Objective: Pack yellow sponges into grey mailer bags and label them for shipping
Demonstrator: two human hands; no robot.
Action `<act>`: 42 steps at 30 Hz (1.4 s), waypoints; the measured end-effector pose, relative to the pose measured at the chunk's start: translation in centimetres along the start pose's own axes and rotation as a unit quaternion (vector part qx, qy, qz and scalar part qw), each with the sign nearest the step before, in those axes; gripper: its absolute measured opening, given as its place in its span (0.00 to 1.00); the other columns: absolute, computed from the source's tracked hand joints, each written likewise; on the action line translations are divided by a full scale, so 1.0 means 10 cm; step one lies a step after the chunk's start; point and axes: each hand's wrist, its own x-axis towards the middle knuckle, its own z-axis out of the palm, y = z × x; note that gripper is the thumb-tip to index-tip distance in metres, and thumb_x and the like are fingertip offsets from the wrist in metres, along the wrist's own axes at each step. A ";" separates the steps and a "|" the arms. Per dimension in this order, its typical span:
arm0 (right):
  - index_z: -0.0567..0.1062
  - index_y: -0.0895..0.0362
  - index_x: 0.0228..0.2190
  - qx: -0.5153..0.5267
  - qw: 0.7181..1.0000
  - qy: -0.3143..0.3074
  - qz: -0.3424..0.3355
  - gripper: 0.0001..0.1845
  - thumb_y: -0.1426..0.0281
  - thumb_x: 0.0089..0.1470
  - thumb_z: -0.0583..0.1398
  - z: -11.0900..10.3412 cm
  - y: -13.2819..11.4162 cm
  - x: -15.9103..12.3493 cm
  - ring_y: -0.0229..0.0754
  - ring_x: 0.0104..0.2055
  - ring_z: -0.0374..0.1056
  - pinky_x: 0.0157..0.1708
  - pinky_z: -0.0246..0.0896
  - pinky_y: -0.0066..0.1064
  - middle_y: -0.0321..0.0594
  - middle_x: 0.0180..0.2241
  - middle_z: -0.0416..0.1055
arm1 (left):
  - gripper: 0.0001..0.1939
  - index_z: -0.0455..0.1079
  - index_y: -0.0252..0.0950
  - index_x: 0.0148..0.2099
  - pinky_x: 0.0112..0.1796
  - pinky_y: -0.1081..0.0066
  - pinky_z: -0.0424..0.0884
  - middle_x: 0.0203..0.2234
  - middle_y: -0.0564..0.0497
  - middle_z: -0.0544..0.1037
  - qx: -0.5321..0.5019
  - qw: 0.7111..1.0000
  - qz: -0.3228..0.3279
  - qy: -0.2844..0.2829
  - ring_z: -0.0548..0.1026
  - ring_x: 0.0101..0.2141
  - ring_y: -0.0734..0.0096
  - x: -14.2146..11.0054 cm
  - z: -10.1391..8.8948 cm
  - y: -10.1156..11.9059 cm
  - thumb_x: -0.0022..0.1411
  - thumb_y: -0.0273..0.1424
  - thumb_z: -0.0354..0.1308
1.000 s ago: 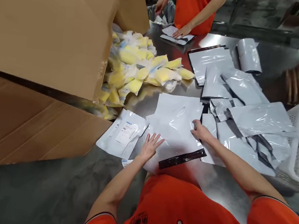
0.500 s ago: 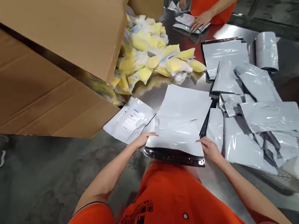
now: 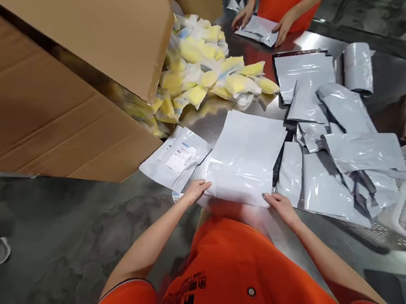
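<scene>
Currently, the left hand (image 3: 196,189) and right hand (image 3: 282,206) pinch the near corners of a white plastic mailer (image 3: 240,181) between thumb and fingers, the mailer lying on the steel table (image 3: 385,265) between labelled mailers (image 3: 188,152) at left and piled mailers (image 3: 366,151) at right.

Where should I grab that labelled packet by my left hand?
Probably pinch the labelled packet by its near edge, thumb on top, fingers beneath, coming from your side with the left hand once it's free. It lies flat, and that edge appears to overhang the table; the cardboard box crowds its left.
</scene>
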 end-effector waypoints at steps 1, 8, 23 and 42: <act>0.59 0.55 0.16 -0.009 1.000 0.006 0.011 0.29 0.46 0.53 0.55 0.02 0.01 0.00 0.39 0.28 0.55 0.30 0.51 0.30 0.34 0.21 0.58 | 0.22 0.57 0.38 0.20 0.24 0.73 0.53 0.14 0.59 0.56 0.007 1.000 0.002 0.003 0.59 0.20 0.76 -0.01 0.01 -0.01 0.62 0.41 0.54; 0.57 0.55 0.14 -0.128 0.991 0.000 0.031 0.24 0.53 0.50 0.55 0.14 0.10 -0.02 0.38 0.27 0.58 0.29 0.51 0.30 0.35 0.21 0.61 | 0.12 0.71 0.34 0.46 0.42 0.65 0.67 0.37 0.46 0.74 0.099 0.982 0.086 0.138 0.72 0.41 0.61 -0.26 0.16 0.01 0.61 0.31 0.57; 0.77 0.59 0.44 -0.440 0.849 -0.011 -0.291 0.19 0.61 0.66 0.52 0.48 -1.43 0.55 0.48 0.47 0.67 0.44 0.57 0.33 0.49 0.45 0.73 | 0.24 0.65 0.39 0.64 0.49 0.54 0.68 0.58 0.40 0.71 0.276 0.913 0.241 0.178 0.71 0.51 0.49 -0.32 0.77 0.04 0.68 0.37 0.53; 0.73 0.58 0.48 -0.543 0.769 -0.165 -0.294 0.15 0.64 0.62 0.56 1.16 -1.58 1.13 0.48 0.46 0.66 0.37 0.48 0.33 0.47 0.46 0.73 | 0.06 0.68 0.31 0.31 0.32 0.67 0.77 0.21 0.51 0.73 -0.504 0.848 -0.154 0.061 0.75 0.22 0.71 0.14 0.51 0.37 0.61 0.27 0.55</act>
